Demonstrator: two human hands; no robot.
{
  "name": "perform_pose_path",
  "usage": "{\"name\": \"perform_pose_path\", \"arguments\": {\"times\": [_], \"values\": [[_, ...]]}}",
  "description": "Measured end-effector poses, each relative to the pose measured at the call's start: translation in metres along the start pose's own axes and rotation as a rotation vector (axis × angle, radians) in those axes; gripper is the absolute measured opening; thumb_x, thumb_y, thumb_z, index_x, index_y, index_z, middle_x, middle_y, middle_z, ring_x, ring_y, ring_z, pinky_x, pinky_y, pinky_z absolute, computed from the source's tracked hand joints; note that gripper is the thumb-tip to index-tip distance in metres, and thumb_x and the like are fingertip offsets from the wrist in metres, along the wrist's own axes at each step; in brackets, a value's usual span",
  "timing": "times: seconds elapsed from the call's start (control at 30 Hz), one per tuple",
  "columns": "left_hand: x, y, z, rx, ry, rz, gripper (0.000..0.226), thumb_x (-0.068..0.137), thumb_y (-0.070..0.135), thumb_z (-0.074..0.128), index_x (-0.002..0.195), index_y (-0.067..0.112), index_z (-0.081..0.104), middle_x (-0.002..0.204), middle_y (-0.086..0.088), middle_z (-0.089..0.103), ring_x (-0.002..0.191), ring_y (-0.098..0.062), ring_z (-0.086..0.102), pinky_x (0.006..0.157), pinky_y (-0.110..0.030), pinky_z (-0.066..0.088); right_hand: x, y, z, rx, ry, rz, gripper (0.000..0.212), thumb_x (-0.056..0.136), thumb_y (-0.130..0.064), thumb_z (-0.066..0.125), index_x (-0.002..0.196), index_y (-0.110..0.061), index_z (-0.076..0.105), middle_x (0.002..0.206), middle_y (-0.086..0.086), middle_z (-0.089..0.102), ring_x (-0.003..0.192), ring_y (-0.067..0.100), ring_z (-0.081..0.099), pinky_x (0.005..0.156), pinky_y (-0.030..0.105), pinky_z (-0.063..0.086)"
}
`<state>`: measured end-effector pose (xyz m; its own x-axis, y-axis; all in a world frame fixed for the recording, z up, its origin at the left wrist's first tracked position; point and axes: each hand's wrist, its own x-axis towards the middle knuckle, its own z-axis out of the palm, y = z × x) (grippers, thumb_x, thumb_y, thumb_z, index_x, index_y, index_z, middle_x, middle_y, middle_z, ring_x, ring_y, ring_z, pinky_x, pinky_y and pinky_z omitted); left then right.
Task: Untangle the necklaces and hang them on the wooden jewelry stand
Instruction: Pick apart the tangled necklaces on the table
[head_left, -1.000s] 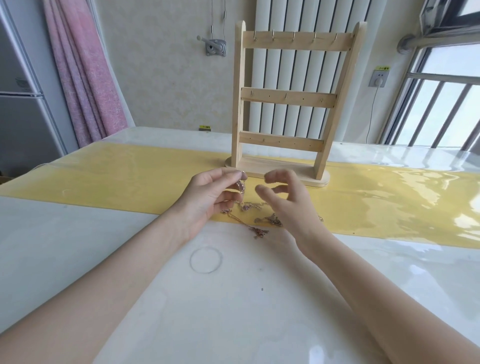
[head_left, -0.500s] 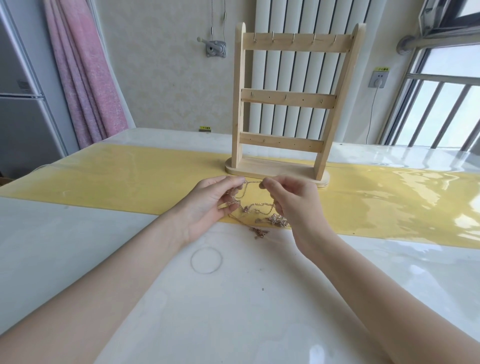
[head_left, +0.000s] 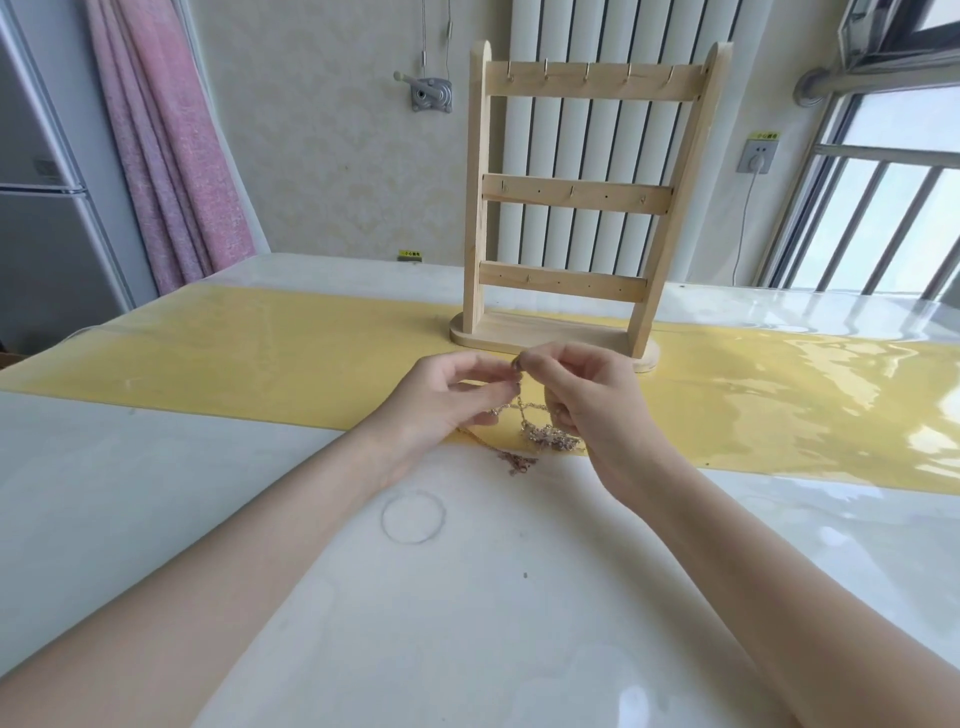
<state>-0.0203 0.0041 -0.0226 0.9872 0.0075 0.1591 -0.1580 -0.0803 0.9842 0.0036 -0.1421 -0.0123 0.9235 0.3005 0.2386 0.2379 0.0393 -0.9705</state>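
Head view, read from left to right. At the left edge stands a grey refrigerator (head_left: 36, 208), then a pink curtain (head_left: 171, 156); across the middle runs the white worktop (head_left: 467, 597) with a yellow runner (head_left: 260, 358) laid over it. Just left of centre, the left hand (head_left: 441, 400) has thumb and forefinger closed in a pinching grip on a chain end; meeting it at centre frame, the right hand (head_left: 592, 410) pinches the same spot from the other side, its lower fingers curled round further chain. Between and below the two hands hangs the tangle of necklaces (head_left: 545, 434), its lower part lying on the near edge of the runner, with one loose strand (head_left: 514, 460) trailing onto the white worktop. Above centre, beyond the hands and apart from them, the wooden jewelry stand (head_left: 571, 195) rests upright on the runner. The step in hand is judged to be untangling, at an early stage, since nothing hangs on the stand. The next move probably calls for drawing the pinched end gently out of the knot without tightening it. Count: two hands; one stand with three crossbars, five hooks visible on the top bar; one tangle, whose number of separate necklaces cannot be told. At the right edge is a barred window (head_left: 883, 208).
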Motion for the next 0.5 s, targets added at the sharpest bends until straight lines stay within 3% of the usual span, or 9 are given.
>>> {"name": "perform_pose_path", "arguments": {"times": [0.17,0.27,0.4,0.5], "values": [[-0.001,0.005,-0.002,-0.021,0.04,-0.003,0.007,0.087,0.011,0.059,0.084,0.011,0.065,0.074,0.003,0.067,0.067,-0.005,0.061,0.062,-0.016,0.047,0.0,0.0,0.002,0.017,0.043,-0.014,0.02,0.091,-0.01,0.055,0.072,-0.011,0.061,0.04,-0.014,0.033,0.04,0.005,0.026,0.04,0.015,0.023],[0.001,0.01,-0.006,-0.219,0.058,-0.063,0.02,0.092,0.013,0.049,0.075,0.015,0.059,0.071,0.004,0.07,0.073,-0.008,0.065,0.077,-0.024,0.046,0.002,0.004,-0.002,0.044,0.096,0.002,0.022,0.093,-0.01,0.051,0.072,-0.012,0.057,0.04,-0.016,0.031,0.041,0.006,0.025,0.041,0.016,0.022],[0.002,0.015,-0.014,-0.498,0.039,-0.121,0.019,0.093,0.015,0.047,0.076,0.013,0.054,0.062,0.002,0.06,0.057,-0.013,0.06,0.067,-0.025,0.05,0.006,0.006,-0.008,0.089,0.17,0.036,0.022,0.093,-0.009,0.049,0.073,-0.012,0.054,0.045,-0.012,0.033,0.048,0.012,0.028,0.043,0.017,0.025],[0.003,0.011,-0.013,-0.302,0.049,-0.075,0.014,0.092,0.011,0.049,0.083,0.015,0.059,0.074,0.002,0.061,0.066,-0.01,0.062,0.066,-0.021,0.051,0.006,0.007,-0.01,0.078,0.144,0.037,0.019,0.094,-0.01,0.049,0.075,-0.011,0.055,0.054,-0.005,0.04,0.048,0.013,0.035,0.044,0.017,0.03]]}}
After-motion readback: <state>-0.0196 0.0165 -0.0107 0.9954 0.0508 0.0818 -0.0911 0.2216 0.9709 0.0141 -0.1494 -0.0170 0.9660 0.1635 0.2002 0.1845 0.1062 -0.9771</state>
